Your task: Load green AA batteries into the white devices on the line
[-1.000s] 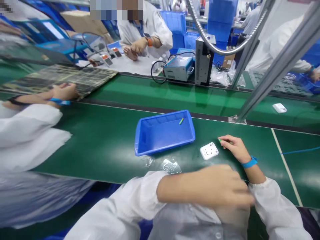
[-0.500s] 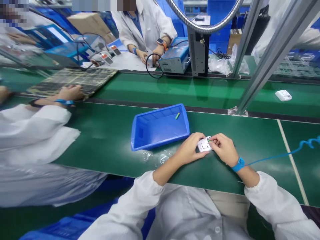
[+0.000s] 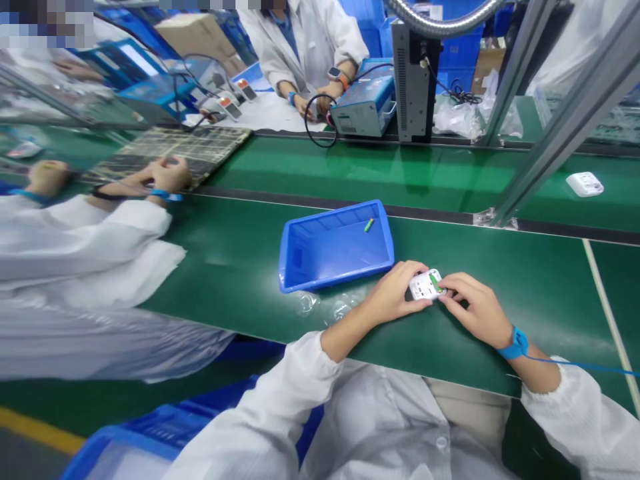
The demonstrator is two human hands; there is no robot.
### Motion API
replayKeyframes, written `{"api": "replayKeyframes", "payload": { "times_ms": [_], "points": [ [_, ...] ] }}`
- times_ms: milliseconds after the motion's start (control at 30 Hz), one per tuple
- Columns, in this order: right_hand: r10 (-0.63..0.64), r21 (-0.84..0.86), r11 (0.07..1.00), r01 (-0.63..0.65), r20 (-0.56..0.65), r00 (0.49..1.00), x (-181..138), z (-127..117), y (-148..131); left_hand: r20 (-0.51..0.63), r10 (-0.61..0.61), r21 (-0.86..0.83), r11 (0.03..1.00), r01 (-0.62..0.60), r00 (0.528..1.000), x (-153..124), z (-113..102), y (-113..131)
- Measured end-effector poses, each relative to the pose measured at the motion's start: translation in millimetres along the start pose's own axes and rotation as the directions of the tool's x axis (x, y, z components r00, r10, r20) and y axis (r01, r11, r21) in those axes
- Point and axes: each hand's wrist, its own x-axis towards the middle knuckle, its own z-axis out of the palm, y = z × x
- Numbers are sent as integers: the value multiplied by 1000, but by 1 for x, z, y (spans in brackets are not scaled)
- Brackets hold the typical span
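My left hand [image 3: 395, 293] is closed around the left side of a small white plastic device [image 3: 423, 287], thumb below and fingers above. Its upturned face has dark slots, and a green battery [image 3: 434, 281] lies at its recessed right part. The thumb and fingertips of my right hand [image 3: 473, 307] are closed at the battery's end, by the device's right edge; they partly cover it. Another green battery [image 3: 369, 225] lies inside the blue tray [image 3: 333, 277], just beyond my left hand.
Clear round plastic pieces [image 3: 343, 307] lie before the tray. Another white device [image 3: 585, 184] sits across the metal upright [image 3: 555, 123]. A blue cord [image 3: 580, 363] runs from my right wrist strap. A co-worker's hands [image 3: 170, 175] are near a dark gridded panel [image 3: 215, 150] at left.
My right fingers have drawn back slightly to the right, and more green shows on the device. The co-worker's hands at left have shifted. The whole view has turned a little.
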Motion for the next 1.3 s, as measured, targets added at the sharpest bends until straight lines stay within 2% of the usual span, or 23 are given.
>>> {"api": "replayKeyframes", "payload": {
  "times_ms": [200,367,500,600,700,733,800,900,933,1000,1133,1300],
  "points": [
    [-75,-119,990,78,26,997,-4,5,6,14,1,7,1000,-1,1000,1,-2,0],
    [-50,-212,975,67,85,995,-7,7,5,3,22,-5,1000,-22,1000,1,-2,1],
    [-41,-190,980,57,84,996,-3,8,6,-4,21,5,1000,-21,1000,1,-2,-1],
    [-31,-134,990,36,43,999,5,-5,7,-2,34,27,999,-34,999,1,-2,-2],
    [67,-149,986,-71,-34,997,11,-34,3,3,45,54,998,-45,999,0,-3,-3],
    [117,-163,979,-118,-16,993,11,-43,1,3,49,57,997,-49,999,-1,-3,-3],
    [216,-193,963,-189,130,968,10,-58,-3,8,58,59,997,-58,998,-1,-4,-3],
    [310,-285,936,-206,393,866,5,-62,-6,11,72,61,995,-73,997,-1,-4,-3],
    [327,-331,924,-190,432,840,3,-59,-6,9,77,61,995,-78,997,-1,-4,-3],
    [337,-406,903,-144,457,823,1,-52,-5,3,80,59,995,-80,997,-1,-5,-3],
    [268,-388,917,-92,431,862,0,-45,-4,4,79,57,995,-79,997,-1,-6,-2],
    [239,-153,967,-204,266,934,4,-50,-9,81,127,46,990,-131,989,-1,-5,-3]
  ]
}}
